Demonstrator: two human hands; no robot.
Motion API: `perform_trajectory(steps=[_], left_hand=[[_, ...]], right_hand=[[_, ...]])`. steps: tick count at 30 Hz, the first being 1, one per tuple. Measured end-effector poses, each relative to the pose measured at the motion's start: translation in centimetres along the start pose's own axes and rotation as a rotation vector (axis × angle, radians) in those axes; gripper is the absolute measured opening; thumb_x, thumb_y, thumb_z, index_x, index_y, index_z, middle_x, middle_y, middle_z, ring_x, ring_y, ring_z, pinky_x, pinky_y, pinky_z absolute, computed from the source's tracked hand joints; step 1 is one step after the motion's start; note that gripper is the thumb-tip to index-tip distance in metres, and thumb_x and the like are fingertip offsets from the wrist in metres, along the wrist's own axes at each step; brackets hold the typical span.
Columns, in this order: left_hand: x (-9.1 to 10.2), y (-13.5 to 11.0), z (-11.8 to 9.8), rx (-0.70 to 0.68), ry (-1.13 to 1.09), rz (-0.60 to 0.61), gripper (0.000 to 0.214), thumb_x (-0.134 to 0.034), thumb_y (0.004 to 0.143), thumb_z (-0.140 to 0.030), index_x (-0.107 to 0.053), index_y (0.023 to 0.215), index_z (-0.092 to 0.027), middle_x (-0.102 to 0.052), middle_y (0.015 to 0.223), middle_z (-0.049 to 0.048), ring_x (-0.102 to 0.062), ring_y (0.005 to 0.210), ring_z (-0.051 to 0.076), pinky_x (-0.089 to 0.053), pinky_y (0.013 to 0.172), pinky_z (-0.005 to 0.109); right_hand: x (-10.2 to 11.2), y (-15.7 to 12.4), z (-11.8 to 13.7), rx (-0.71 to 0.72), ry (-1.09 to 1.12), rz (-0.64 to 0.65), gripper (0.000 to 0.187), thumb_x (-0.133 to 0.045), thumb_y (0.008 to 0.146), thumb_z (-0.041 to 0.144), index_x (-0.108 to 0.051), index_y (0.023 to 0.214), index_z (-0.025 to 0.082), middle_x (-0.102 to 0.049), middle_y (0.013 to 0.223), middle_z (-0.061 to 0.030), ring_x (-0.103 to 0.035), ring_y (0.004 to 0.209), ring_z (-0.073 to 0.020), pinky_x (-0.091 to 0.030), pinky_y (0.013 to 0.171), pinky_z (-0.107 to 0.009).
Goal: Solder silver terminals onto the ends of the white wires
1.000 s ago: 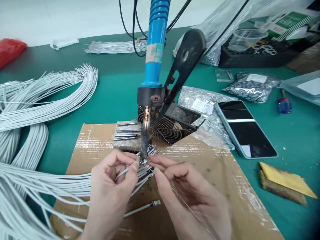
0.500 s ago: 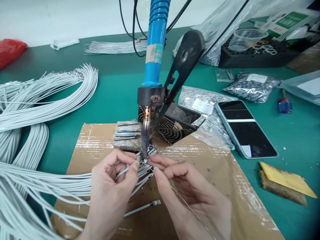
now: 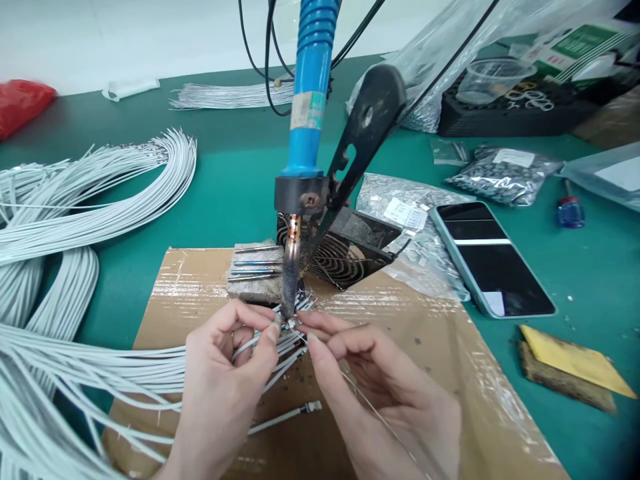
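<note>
One small plug (image 3: 293, 323) at the tip of the soldering iron (image 3: 306, 140), over the cardboard (image 3: 167, 287) | my left grip (image 3: 225, 380) pinches its white cable (image 3: 246, 347) | my right grip (image 3: 387, 390) pinches thin wire (image 3: 381, 418), just right of it

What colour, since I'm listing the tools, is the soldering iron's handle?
The handle is blue; it shows best in the head view.

Bright, even light falls over my bare right hand (image 3: 395, 393), while white glare streaks the flat brown cardboard sheet (image 3: 450, 347) and the lower right corner is dim.
</note>
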State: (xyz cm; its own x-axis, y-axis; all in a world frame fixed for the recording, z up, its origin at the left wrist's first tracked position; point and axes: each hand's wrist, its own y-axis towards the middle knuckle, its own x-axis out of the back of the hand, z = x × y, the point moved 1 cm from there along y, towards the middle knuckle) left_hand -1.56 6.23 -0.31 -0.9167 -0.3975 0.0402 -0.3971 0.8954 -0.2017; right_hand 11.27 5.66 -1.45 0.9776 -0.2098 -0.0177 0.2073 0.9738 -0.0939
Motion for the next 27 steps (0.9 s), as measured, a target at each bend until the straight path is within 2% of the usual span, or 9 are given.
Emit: perform_trajectory(steps=[14,21,27], left_hand=[[0.03,-0.08,0.16,-0.011,-0.006,0.007,0.014,-0.077,0.072,-0.011,-0.07,0.064,-0.02,-0.077,0.072,-0.0017,-0.069,0.061,0.01,-0.052,0.052,0.014],[0.34,0.09,0.26,-0.009,0.029,0.031,0.015,-0.078,0.073,-0.009,-0.071,0.064,-0.02,-0.078,0.077,-0.0014,-0.071,0.064,0.009,-0.053,0.057,0.012],[0.12,-0.02,0.27,-0.07,0.045,0.011,0.014,-0.076,0.072,-0.011,-0.07,0.064,-0.021,-0.076,0.072,-0.0022,-0.065,0.059,0.009,-0.047,0.048,0.013]], right_hand=[[-0.04,-0.05,-0.02,0.027,0.025,0.008,0.02,-0.077,0.086,0.023,-0.066,0.069,0.024,-0.084,0.1,-0.002,-0.08,0.095,-0.0167,-0.061,0.082,-0.019],[0.12,-0.04,-0.46,0.057,-0.045,0.013,0.02,-0.076,0.087,0.023,-0.065,0.07,0.024,-0.083,0.101,-0.0022,-0.08,0.095,-0.0175,-0.06,0.084,-0.022],[0.18,0.04,-0.83,0.116,-0.032,0.021,0.019,-0.078,0.087,0.022,-0.066,0.072,0.025,-0.084,0.1,0.0013,-0.08,0.093,-0.0143,-0.059,0.082,-0.016]])
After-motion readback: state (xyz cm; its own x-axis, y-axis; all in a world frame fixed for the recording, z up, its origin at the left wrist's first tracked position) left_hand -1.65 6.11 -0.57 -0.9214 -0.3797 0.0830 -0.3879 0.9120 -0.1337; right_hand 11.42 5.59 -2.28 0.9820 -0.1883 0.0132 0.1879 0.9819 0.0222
